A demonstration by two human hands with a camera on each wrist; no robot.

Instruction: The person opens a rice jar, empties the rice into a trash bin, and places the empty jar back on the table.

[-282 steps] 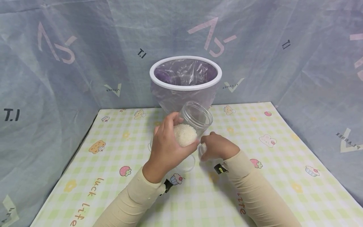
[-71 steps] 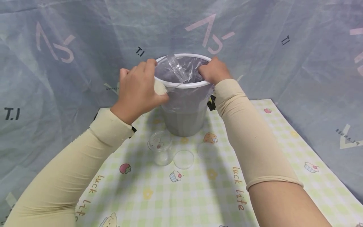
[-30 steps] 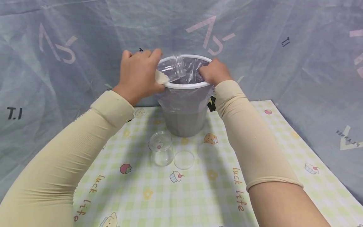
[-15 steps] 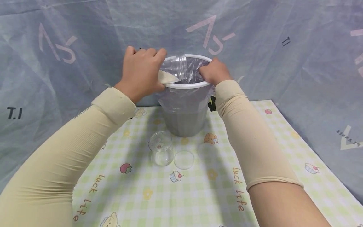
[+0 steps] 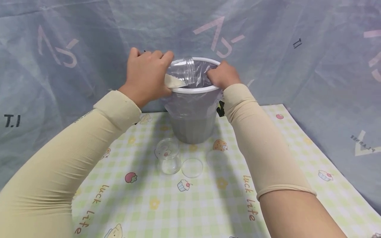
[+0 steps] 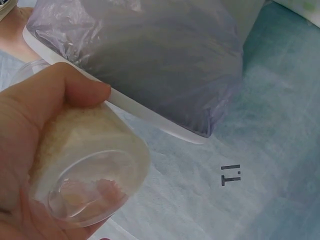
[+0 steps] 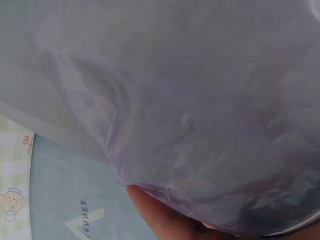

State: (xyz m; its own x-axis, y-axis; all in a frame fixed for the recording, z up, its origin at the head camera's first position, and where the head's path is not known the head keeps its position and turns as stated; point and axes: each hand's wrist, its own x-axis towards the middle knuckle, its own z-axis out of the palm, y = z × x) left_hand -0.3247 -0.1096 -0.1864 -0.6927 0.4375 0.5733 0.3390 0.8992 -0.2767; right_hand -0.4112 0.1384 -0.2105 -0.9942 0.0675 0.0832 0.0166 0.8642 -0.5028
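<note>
In the head view my left hand (image 5: 148,75) grips a clear plastic jar (image 5: 180,67) tipped on its side over the left rim of a grey trash bin (image 5: 193,124). White rice (image 5: 173,81) slopes along the jar's lower wall towards its mouth. The left wrist view shows the jar's base (image 6: 90,187) facing the camera and my thumb (image 6: 82,87) along its side, near the white rim (image 6: 150,117). My right hand (image 5: 225,76) holds the bin's right rim, fingers inside over the plastic liner (image 5: 203,71). In the right wrist view the purplish liner (image 7: 190,125) covers most of that hand.
A second clear jar (image 5: 169,157) stands on the checked tablecloth (image 5: 205,205) in front of the bin. Right of it lies a clear round lid (image 5: 192,168), with another faint clear disc (image 5: 217,158) farther right. A grey-blue cloth backdrop (image 5: 98,19) hangs behind and at both sides.
My left hand has carried the rice jar from over the table to the bin's rim. Since a second ago, rice has shifted towards its mouth. My right hand went from the table to the rim.
</note>
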